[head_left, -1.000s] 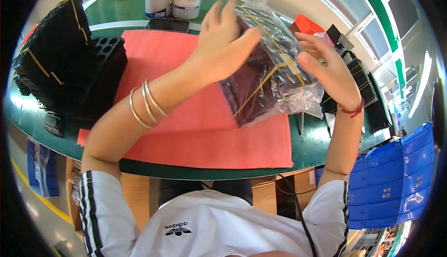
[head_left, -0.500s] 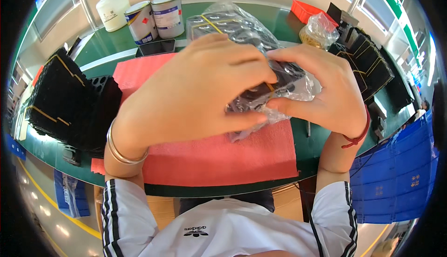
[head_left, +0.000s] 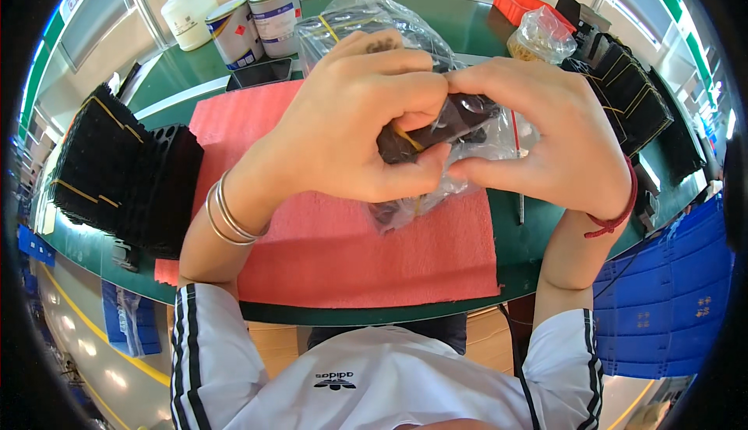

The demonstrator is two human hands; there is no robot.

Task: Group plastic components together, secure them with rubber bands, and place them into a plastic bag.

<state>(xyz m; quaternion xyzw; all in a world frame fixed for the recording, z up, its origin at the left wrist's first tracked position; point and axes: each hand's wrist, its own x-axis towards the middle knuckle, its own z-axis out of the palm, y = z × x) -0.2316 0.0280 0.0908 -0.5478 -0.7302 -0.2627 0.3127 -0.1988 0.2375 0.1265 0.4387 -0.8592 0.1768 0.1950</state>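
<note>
- Position: the bag (head_left: 430, 50) lies from upper centre to centre of the frame, above the mat (head_left: 366, 266); contact with the mat cannot be confirmed.
- Left hand (head_left: 354, 118): grip curled and clamped on the bag at the left end of a dark block (head_left: 463, 121) inside.
- Right hand (head_left: 557, 130): thumb and forefinger apart, tips at the bag; whether film is pinched cannot be told.
- Relation: the block lies between the two grips, long axis sloping from lower left to upper right; its left end is nearer the left hand.
- Bag material: clear, glossy, creased film.
- Block: dark, smooth, straight-edged; a narrow yellow band (head_left: 408, 139) crosses its left end.
- Mat: pinkish-red, foam-like, flat, laid on the smooth green desk (head_left: 518, 257).
- Left of the frame: black trays (head_left: 89, 153), stacked, banded, some with round recesses.
- Upper left: two cylindrical tins (head_left: 275, 23).
</note>
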